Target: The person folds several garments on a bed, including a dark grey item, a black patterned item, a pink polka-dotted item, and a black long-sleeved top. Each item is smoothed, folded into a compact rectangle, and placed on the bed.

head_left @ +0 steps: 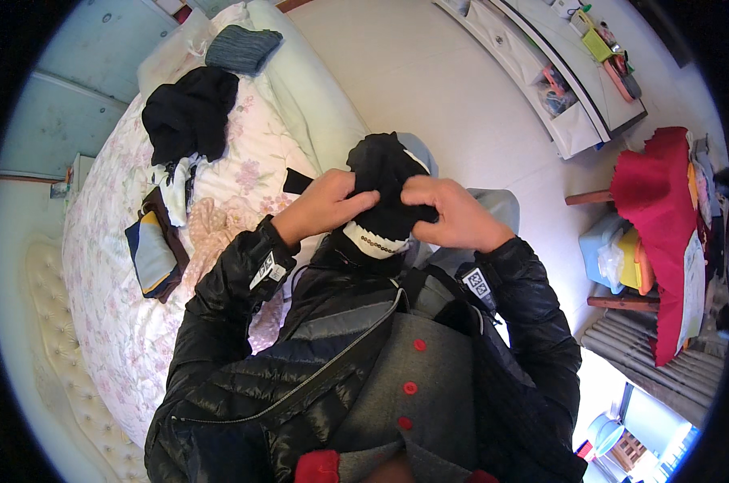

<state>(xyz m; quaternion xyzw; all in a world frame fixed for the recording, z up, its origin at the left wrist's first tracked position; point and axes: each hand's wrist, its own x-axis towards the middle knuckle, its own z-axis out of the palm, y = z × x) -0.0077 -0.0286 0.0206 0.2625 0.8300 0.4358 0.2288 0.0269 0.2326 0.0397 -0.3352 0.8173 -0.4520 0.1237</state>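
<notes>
A black piece of clothing (381,173) with a white band set with small dark beads (372,239) lies bunched over my lap. My left hand (328,208) grips its left side, fingers curled and thumb pointing inward. On the other side my right hand (453,213) is closed on the same cloth, its knuckles turned toward the middle. Most of the fingertips are hidden in the folds. What kind of garment it is I cannot tell. A flat black strip of cloth (298,181) shows just beyond my left hand.
On the flowered bed (115,346) to my left lie a black bundle (191,113), a folded grey cloth (242,50), a folded clothes stack (157,253) and a pink cloth (209,229). At right are a red cloth (654,185) and a blue bin (602,249); a white cabinet (578,133) stands ahead.
</notes>
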